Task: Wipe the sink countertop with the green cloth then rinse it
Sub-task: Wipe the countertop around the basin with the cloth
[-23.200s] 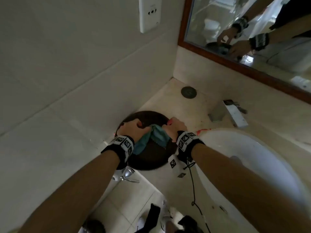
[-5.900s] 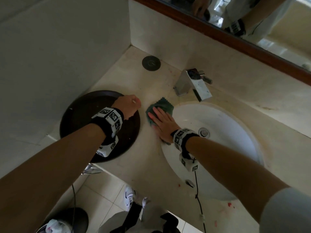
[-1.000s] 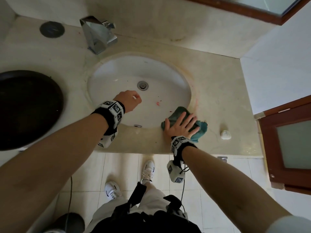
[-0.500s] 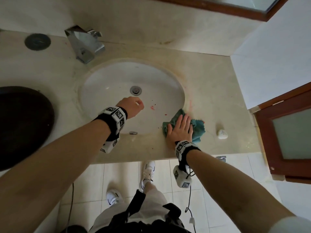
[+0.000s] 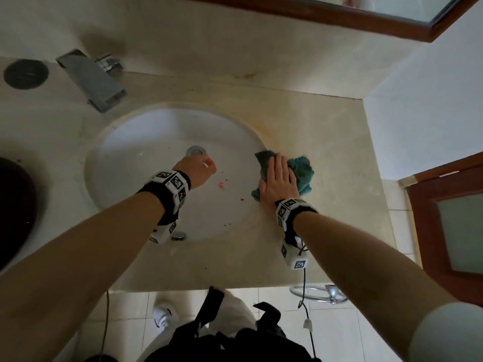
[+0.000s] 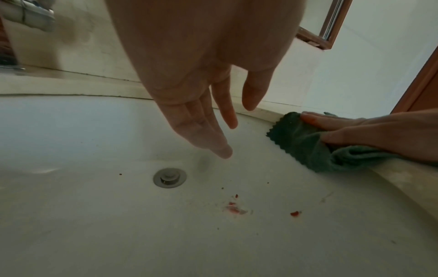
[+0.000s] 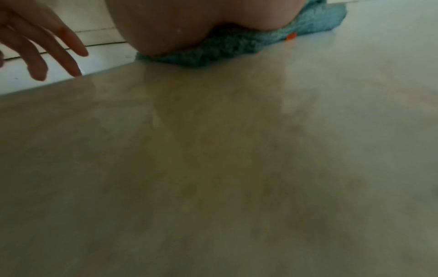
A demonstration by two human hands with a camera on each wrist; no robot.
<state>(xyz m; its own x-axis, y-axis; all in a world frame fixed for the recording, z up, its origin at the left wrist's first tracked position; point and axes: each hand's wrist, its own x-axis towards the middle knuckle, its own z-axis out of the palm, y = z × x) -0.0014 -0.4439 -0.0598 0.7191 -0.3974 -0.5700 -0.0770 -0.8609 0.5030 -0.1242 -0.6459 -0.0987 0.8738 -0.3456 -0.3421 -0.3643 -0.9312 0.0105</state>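
A: What is the right hand (image 5: 278, 182) doing?

B: It is lying flat on the cloth (image 5: 300, 170), fingers straight and together, pressing it onto the countertop (image 5: 326, 142) at the right rim of the sink (image 5: 146, 142). One zigzag-edged corner of the cloth is hanging just over the rim into the basin.

A: And the left hand (image 5: 198, 172)?

B: It is hovering over the basin, above the drain (image 6: 169, 177), holding nothing. The wrist view is showing its fingers (image 6: 201, 127) hanging loose and pointing down, well apart from the right hand.

A: Anything else around them?

B: Red specks (image 6: 233, 208) are lying on the basin floor near the drain. A small orange bit (image 7: 291, 36) is sitting at the cloth's edge, possibly a tag; the view is too blurred to tell. The faucet (image 5: 92, 78) is standing behind the sink to the left.
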